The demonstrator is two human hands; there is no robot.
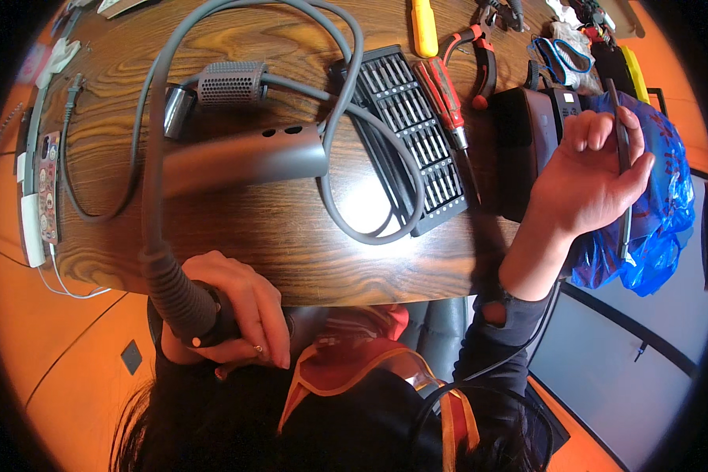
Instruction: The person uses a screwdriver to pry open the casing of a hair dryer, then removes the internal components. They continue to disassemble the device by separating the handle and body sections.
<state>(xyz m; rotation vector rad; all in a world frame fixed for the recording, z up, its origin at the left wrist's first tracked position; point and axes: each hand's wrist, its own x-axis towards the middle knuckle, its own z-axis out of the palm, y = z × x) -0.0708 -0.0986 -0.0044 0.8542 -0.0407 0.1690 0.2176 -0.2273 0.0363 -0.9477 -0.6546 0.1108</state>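
At the near edge of a wooden worktop, the left hand is clenched around the black ribbed cable end of a grey hair dryer, whose barrel lies beyond it, long axis running left to right. A tray of screwdriver bits and 1 red screwdriver lie between. The right hand (raised, well apart from the dryer) pinches a thin dark strip, held nearly upright.
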